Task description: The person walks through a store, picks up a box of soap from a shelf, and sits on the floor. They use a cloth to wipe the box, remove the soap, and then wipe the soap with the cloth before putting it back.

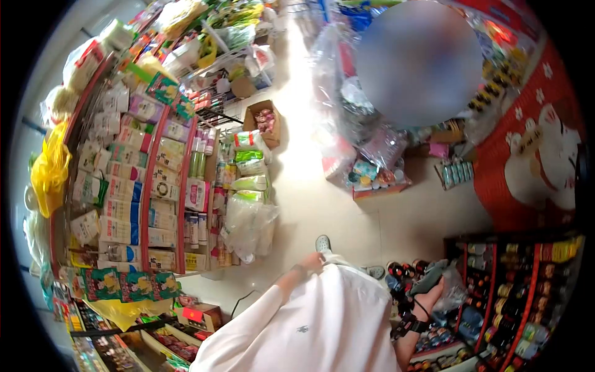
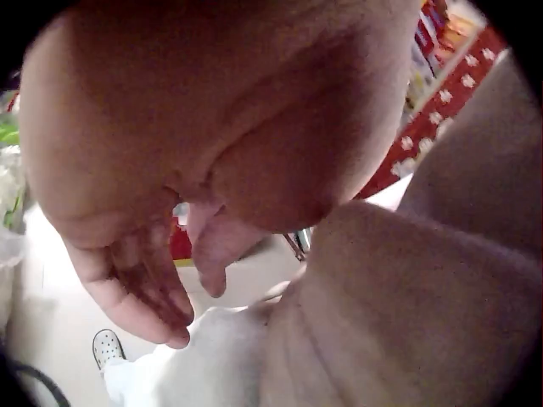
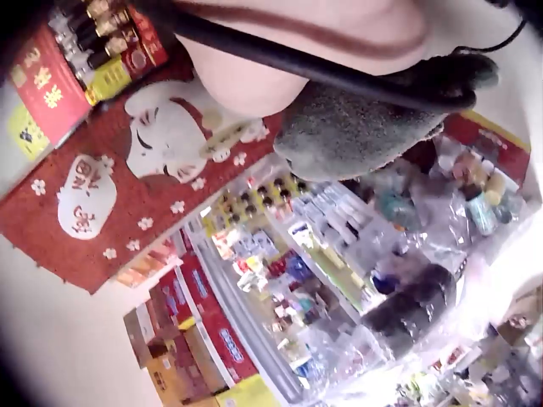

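Note:
The left hand (image 1: pixel 313 261) hangs in front of the white shirt (image 1: pixel 310 316). In the left wrist view the fingers of that hand (image 2: pixel 161 254) are loosely curled, the thumb apart from them, and nothing lies between. On the other side, the right hand (image 1: pixel 432 295) grips a grey-green cloth (image 1: pixel 429 278). The same cloth (image 3: pixel 356 127) bulges below the right hand (image 3: pixel 263 64) in the right wrist view, a black strap crossing in front; the cloth hides the fingers.
Shelves of packaged goods (image 1: pixel 127 186) stand left, bottle shelves (image 1: pixel 496 297) at lower right. A cardboard box (image 1: pixel 262 124) and a box of small containers (image 1: pixel 379 189) are on the tiled floor (image 1: pixel 304 204). A red cat-patterned cover (image 1: pixel 527 149) is at right.

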Demonstrator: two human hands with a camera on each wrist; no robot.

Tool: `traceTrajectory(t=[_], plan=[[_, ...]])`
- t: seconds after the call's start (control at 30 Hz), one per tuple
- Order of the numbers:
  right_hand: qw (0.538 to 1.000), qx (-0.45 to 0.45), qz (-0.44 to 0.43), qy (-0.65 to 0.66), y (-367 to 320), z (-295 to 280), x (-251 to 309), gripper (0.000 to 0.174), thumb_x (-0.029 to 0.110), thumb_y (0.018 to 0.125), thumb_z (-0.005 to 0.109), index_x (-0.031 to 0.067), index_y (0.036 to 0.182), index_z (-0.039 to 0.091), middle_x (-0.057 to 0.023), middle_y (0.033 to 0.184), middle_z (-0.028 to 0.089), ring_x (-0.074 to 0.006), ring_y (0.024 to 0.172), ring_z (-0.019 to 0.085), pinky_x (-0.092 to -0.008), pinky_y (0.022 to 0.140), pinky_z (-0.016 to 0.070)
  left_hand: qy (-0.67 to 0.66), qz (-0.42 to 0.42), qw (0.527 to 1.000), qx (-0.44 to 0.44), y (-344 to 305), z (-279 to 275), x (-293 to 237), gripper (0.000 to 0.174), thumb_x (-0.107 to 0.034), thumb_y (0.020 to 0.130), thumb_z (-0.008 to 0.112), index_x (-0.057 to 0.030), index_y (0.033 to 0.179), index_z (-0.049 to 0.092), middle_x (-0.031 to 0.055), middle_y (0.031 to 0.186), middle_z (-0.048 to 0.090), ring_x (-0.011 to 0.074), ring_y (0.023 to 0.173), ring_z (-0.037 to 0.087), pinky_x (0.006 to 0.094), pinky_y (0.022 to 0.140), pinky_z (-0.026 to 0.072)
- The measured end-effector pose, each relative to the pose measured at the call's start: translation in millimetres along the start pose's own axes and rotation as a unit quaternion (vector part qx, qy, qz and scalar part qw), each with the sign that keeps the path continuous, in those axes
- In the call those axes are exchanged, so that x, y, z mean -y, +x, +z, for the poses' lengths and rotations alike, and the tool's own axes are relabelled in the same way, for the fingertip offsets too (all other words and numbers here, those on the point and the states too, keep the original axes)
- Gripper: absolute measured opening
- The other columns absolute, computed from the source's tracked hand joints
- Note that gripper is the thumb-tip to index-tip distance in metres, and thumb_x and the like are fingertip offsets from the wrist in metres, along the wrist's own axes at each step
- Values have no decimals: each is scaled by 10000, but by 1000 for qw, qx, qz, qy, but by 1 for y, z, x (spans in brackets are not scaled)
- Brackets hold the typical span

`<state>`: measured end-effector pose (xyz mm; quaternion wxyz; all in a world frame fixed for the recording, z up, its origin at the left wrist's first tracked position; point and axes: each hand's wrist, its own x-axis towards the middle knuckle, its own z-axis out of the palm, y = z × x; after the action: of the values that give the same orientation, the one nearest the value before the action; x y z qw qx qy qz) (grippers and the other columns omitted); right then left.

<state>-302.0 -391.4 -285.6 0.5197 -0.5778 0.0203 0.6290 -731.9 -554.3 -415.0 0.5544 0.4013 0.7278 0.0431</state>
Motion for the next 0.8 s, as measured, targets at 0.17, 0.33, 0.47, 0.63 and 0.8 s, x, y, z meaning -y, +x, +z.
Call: traceTrajectory(t=[0.17, 0.33, 0.47, 0.63, 0.8], plan=[[990, 110, 49, -72, -47, 139, -96, 331, 385, 943, 632, 115, 1106, 734, -24, 1029, 728, -197, 920, 685, -357, 816, 557, -44, 37, 988, -140, -1, -48, 47, 312, -162, 932, 586, -52, 1194, 714, 224, 1105, 739, 380, 1034, 705, 444, 906, 551], [969, 172, 75, -158, -73, 231, -215, 283, 269, 953, 615, 48, 1092, 727, -67, 1036, 742, -202, 890, 704, -325, 799, 558, -74, 150, 973, -162, 4, -153, 21, 297, -198, 1013, 530, -46, 1224, 673, 207, 1140, 730, 394, 1065, 687, 450, 923, 542], [949, 240, 147, -145, -107, 311, -253, 329, 245, 1008, 544, 8, 1174, 700, -105, 1094, 754, -245, 977, 721, -353, 876, 563, -84, 168, 959, -212, -16, -244, 3, 302, -213, 1038, 510, -31, 1230, 657, 196, 1111, 727, 341, 1011, 706, 426, 899, 549], [928, 282, 131, -205, -103, 369, -279, 294, 222, 1020, 542, 42, 1188, 704, -70, 1076, 751, -205, 954, 717, -340, 856, 564, -222, 198, 934, -199, -20, -315, 11, 298, -205, 1050, 507, -9, 1226, 648, 179, 1034, 722, 258, 934, 709, 375, 855, 556], [920, 254, 158, -253, -95, 441, -295, 283, 206, 1017, 553, 52, 1190, 715, -43, 1091, 742, -174, 953, 707, -316, 840, 564, -158, 135, 954, -217, 13, -378, 38, 319, -211, 1021, 536, 0, 1230, 652, 206, 1031, 733, 303, 977, 717, 401, 873, 558]])
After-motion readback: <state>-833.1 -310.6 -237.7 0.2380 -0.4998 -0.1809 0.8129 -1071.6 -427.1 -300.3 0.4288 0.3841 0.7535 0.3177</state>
